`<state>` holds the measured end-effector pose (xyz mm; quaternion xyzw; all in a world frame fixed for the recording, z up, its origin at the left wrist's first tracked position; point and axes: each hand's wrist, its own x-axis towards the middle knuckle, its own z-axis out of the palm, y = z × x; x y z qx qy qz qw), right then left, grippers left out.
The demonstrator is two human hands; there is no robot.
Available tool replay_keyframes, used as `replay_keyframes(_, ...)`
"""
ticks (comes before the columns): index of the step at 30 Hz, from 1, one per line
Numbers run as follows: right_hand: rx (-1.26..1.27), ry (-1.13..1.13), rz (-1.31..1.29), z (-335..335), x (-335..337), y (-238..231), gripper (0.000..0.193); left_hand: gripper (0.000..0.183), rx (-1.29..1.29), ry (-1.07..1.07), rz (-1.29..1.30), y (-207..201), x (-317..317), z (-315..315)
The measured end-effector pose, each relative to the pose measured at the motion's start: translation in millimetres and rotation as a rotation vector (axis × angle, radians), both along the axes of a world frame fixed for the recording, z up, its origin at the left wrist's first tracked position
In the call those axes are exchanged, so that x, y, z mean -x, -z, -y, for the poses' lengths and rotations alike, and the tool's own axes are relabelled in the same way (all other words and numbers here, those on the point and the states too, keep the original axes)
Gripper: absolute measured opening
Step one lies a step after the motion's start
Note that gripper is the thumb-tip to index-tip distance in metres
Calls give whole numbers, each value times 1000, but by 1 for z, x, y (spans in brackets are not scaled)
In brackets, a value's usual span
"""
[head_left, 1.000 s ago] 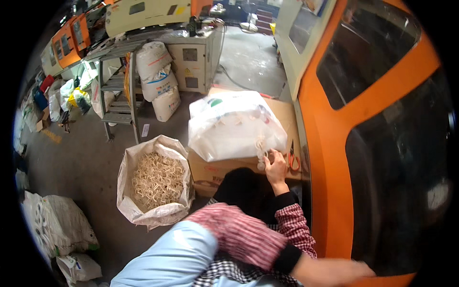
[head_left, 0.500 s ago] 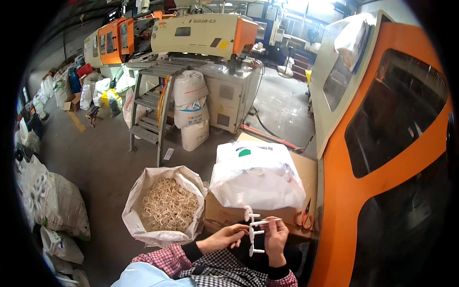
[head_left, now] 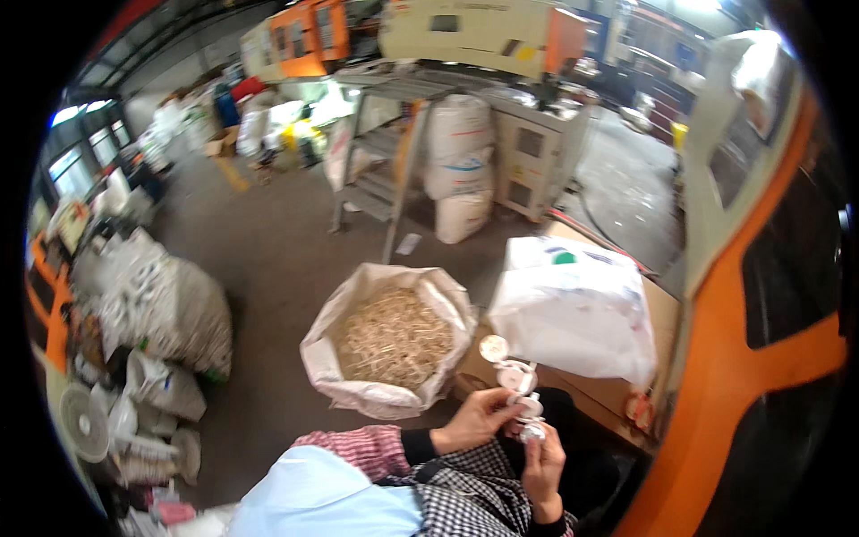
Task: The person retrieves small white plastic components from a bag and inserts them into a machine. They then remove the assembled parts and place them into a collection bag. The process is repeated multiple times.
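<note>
Between my hands is a white plastic moulded piece, a row of round discs joined by thin bars (head_left: 516, 379). Its far disc sticks out beyond my fingers toward the cardboard box. My left hand (head_left: 472, 421) pinches the piece near its middle with thumb and fingertips. Close by, my right hand (head_left: 542, 464) is closed on the near end, which its fingers partly cover. An open woven sack (head_left: 322, 362) full of small pale plastic scraps (head_left: 398, 340) stands left of my hands. Beyond them, a white plastic bag (head_left: 573, 309) lies on the cardboard box (head_left: 664, 327).
Red-handled scissors (head_left: 638, 410) lie at the box's right side. An orange machine (head_left: 716, 376) borders my right. Ahead stand metal steps (head_left: 369, 179) and stacked white sacks (head_left: 459, 170). More filled bags (head_left: 174, 304) line the left.
The view has swung left, so everything sits further right in it. My left hand has come onto the white piece, which now lies with its discs turned face up.
</note>
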<state>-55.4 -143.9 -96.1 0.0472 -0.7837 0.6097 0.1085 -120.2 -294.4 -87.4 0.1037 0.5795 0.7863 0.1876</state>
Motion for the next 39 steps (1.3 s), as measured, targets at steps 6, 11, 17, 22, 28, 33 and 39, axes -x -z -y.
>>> replay_keyframes(6, 115, -62, 132, -12, -4, 3, 23, 21, 155, -65, -228, -6, -9, 1)
replay_keyframes(11, 512, -149, 327, -17, 1, 17, 32, 22, 109, -109, -219, 0, -6, -2)
replay_keyframes(17, -545, 82, -289, -5, 9, -15, 51, 22, -136, -24, 275, 15, 5, 1)
replay_keyframes(22, -259, 274, -88, -3, 20, -9, 27, 22, -81, -35, 87, 11, 1, -4)
replay_keyframes(28, 384, 81, 335, -38, 92, 13, 39, 28, 488, -27, -1355, 5, 20, 18)
replay_keyframes(33, 154, 292, 327, -77, 176, 16, 37, 14, 407, -168, -488, 5, 29, -8)
replay_keyframes(39, 181, -390, 159, -36, 120, -22, 30, 16, 105, -107, -94, 8, 42, -8)
